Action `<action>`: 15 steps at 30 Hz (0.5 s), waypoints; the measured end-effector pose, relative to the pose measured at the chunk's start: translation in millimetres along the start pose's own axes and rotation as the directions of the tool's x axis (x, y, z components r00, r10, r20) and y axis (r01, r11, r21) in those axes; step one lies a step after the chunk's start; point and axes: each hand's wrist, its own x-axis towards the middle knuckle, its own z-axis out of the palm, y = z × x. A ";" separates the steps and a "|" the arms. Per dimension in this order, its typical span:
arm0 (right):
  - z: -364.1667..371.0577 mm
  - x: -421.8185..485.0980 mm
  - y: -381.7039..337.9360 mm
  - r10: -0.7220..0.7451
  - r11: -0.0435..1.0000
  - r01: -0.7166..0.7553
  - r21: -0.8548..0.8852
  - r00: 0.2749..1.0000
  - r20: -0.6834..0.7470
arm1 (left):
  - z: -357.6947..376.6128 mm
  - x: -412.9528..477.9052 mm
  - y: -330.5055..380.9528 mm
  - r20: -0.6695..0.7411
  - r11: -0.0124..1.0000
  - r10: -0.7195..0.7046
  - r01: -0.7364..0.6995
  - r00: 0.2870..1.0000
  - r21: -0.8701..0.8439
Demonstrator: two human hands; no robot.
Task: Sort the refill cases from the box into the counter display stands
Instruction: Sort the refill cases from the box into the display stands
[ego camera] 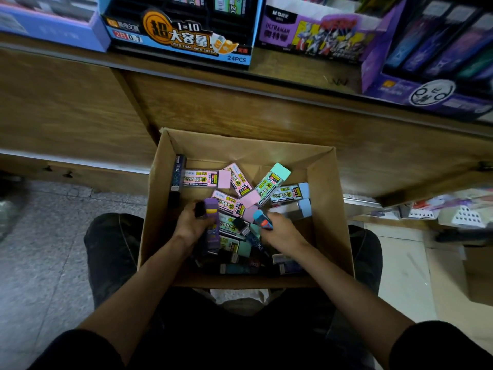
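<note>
The open cardboard box (240,148) sits between the person's knees, just in front of the wooden cabinet front (240,108), and the refill cases (241,198) lie loose inside it, heaped and crossing at all angles. The left hand (190,224) has its fingers curled round a purple case (210,206), whose long axis runs near to far with its cap pointing away toward the cabinet; a dark case (200,209) is held just beside it in the same grip. The right hand (281,229) pinches a blue-capped case (262,220) that tilts away and to the left, cap end leading. Beyond the hands, a pink-capped case (206,178) lies crosswise with its cap to the right, a mint-capped case (273,184) slants up to the right and rests on its neighbours, and a pale blue case (290,193) lies nearly crosswise against the right wall. A long dark case (177,177) stands along the left wall. The box walls rise well above the heap on all four sides, so the only open way is straight up. Above, on the surface (280,68), a blue display stand (181,36) and a purple display stand (314,36) stand side by side near the edge, with a taller purple stand (432,65) to the right. Speckled floor (40,249) lies open to the left of the box.
</note>
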 end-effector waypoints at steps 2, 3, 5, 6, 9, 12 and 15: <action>2.8 -3.4 4.8 0.013 0.977 -0.011 -0.212 1.000 0.005 | -4.3 -0.6 -0.3 0.010 0.999 0.000 0.000 1.000 -0.032; 5.7 -5.2 5.5 0.017 0.966 -0.014 -0.260 1.000 0.010 | -5.7 -1.1 -0.1 0.022 0.999 -0.004 0.005 1.000 -0.051; 12.2 -7.6 3.5 0.015 0.954 -0.015 -0.300 1.000 0.000 | -6.2 -2.6 1.0 0.053 0.995 -0.016 0.021 0.998 -0.101; 14.1 -7.5 0.8 0.018 0.952 -0.019 -0.304 1.000 -0.007 | -5.8 -3.4 1.8 0.069 0.991 -0.023 0.032 0.997 -0.131; 18.6 -5.5 -8.3 0.045 0.965 -0.044 -0.259 0.999 0.001 | -2.9 -4.3 4.2 0.103 0.974 -0.056 0.077 0.993 -0.214; 24.5 -7.9 -13.9 0.049 0.982 -0.038 -0.183 0.997 0.056 | 0.1 -5.2 6.3 0.111 0.960 -0.068 0.095 0.992 -0.265; 23.6 -8.6 -15.1 0.042 0.998 -0.037 -0.055 0.996 0.078 | 1.1 -9.0 7.5 0.130 0.963 -0.077 0.108 0.988 -0.245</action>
